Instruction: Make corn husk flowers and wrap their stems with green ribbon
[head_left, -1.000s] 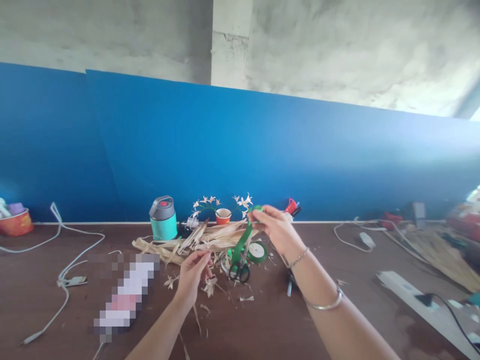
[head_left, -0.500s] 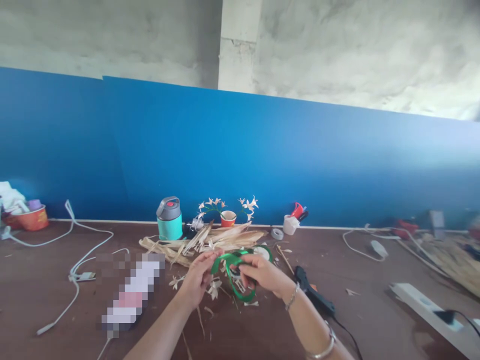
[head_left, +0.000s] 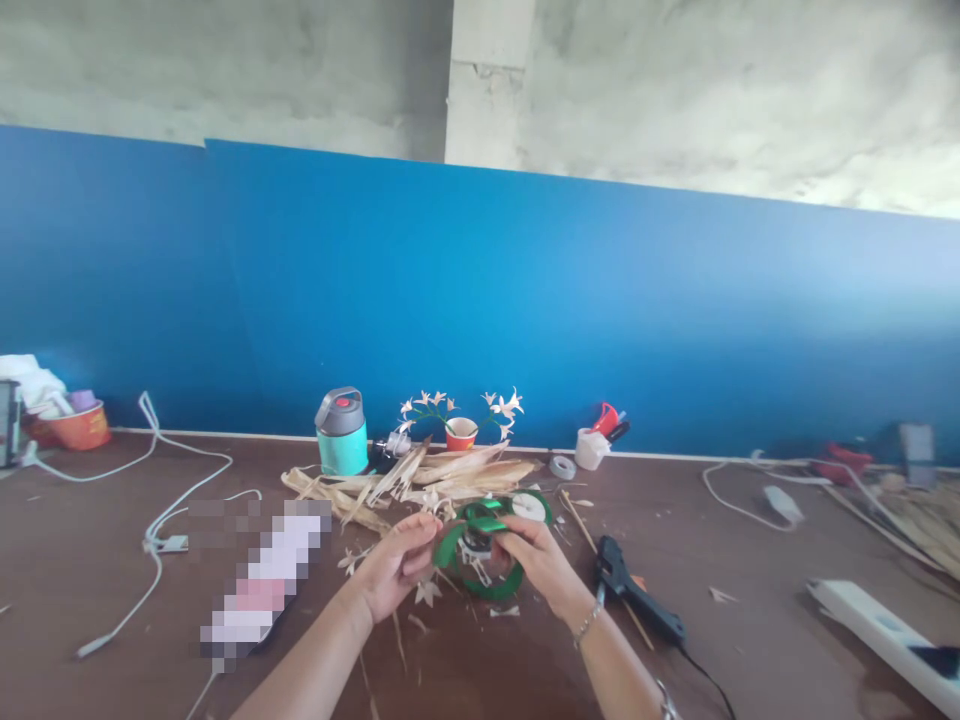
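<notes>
My right hand (head_left: 536, 560) pinches a strip of shiny green ribbon (head_left: 487, 524) between thumb and fingers. The ribbon loops down toward the table and curls close to my left hand (head_left: 401, 562). My left thumb and forefinger are pressed together; whatever they hold is too small to make out. A pale flower (head_left: 431, 503) shows just above the left fingertips. Behind my right hand lies a green ribbon roll with a white centre (head_left: 529, 507). Another pale flower (head_left: 427, 592) rests on the table below the hands.
Dried corn husks (head_left: 472, 472) lie beyond my hands, before a red cup (head_left: 461, 433) with flower stems. A turquoise flask (head_left: 343, 450) stands left of it. To the right are a tape roll (head_left: 562, 467), a white cup (head_left: 591, 450) and a black glue gun (head_left: 637, 595).
My hands have drawn slightly apart. The ribbon has slipped away from the left fingertips, and its loop hangs differently under my right hand. The view has shifted a little.
</notes>
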